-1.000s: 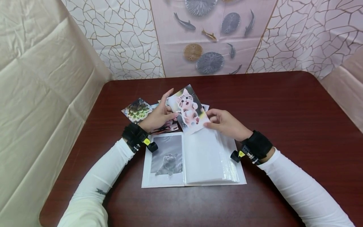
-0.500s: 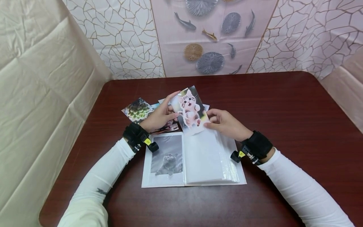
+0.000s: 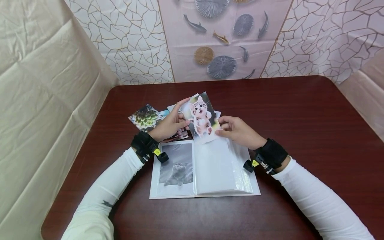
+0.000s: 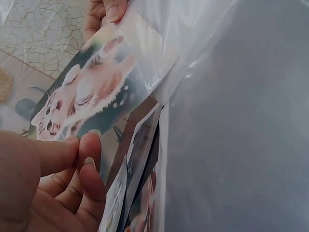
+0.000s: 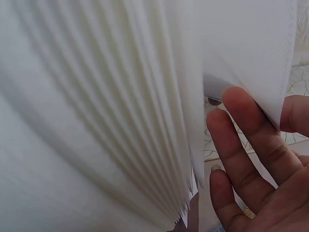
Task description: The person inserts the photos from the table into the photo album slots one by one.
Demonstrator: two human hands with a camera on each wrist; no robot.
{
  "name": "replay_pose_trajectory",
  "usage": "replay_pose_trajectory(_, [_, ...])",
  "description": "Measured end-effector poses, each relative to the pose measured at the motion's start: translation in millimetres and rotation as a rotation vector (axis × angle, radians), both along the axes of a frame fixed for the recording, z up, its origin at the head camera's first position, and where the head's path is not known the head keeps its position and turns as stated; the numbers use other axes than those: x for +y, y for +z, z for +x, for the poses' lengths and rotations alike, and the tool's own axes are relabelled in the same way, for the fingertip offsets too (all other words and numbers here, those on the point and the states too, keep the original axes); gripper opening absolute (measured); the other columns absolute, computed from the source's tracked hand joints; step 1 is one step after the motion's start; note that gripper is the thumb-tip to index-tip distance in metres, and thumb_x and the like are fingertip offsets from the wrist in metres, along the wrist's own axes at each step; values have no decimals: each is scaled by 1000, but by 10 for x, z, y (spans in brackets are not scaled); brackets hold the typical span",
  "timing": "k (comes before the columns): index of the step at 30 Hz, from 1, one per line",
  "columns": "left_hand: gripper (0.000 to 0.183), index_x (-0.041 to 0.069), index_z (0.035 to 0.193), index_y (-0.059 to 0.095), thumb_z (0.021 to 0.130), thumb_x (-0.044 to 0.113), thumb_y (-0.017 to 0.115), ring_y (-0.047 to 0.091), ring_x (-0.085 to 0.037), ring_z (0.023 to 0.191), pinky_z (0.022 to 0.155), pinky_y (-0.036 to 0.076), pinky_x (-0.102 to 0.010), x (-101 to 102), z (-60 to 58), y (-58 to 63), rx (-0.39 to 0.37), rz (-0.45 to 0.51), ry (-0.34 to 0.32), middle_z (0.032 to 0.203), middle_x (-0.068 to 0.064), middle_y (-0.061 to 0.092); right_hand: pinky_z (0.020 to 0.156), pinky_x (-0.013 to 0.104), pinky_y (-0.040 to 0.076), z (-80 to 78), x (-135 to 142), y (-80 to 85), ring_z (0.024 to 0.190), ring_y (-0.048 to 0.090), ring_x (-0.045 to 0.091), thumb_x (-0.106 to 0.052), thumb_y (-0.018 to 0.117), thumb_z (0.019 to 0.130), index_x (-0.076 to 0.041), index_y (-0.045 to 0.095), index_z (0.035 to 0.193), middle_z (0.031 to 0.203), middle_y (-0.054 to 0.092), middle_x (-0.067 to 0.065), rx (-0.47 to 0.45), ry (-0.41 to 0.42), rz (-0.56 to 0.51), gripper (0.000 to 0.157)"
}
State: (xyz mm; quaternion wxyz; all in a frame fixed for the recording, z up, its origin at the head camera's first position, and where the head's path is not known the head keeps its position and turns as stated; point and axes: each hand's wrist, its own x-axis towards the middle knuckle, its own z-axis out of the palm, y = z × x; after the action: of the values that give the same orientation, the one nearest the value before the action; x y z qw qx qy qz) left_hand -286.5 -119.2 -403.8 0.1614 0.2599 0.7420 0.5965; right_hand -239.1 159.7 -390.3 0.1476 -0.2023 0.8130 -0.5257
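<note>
A kitten photo (image 3: 200,115) is tilted over the top of an open photo album (image 3: 172,196). My left hand (image 3: 172,123) pinches its left edge between thumb and fingers. The photo's lower end overlaps the top of a clear sleeve on the album's right page (image 3: 213,170); in the left wrist view the film lies over that end of the kitten photo (image 4: 96,87). My right hand (image 3: 240,131) pinches the top corner of this page beside the photo. In the right wrist view, the white page corner (image 5: 260,53) sits between thumb and index finger.
A grey seal-like picture (image 3: 177,166) fills the album's left page. Behind the left hand lie several loose photos, one of a green succulent (image 3: 146,117). The dark red table (image 3: 300,116) ends at a patterned cloth backdrop (image 3: 222,40).
The kitten photo has turned slightly more upright and its top has shifted a little right and down, with the left fingers following it. The right hand stays nearly still.
</note>
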Motion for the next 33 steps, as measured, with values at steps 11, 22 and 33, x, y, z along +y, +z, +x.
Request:
replay_pose_trajectory(11, [76,44,151,13,97,7,51,56,-44,85,65,43,-53,-5,-55,-81,-11,-18,-4,89,-32,55,67,27,36,4,0,-5,73,49,17,-14,63,91,-2,55,114,79,60,11,3,7,17,27])
replay_pose_trajectory(22, [73,47,149,16,97,12,52,57,-40,81,57,37,-43,-15,-87,-127,21,-45,-15,84,-22,59,70,28,38,1,-10,-8,78,53,18,-14,63,92,-2,55,115,85,66,12,-1,3,31,28])
replay_pose_trajectory(33, [73,38,153,13,97,9,50,50,-45,78,59,36,-45,-4,-82,-131,-4,4,-49,83,-29,53,67,28,36,-15,-3,-29,74,50,17,-16,63,91,-2,55,112,83,64,10,15,-6,48,26])
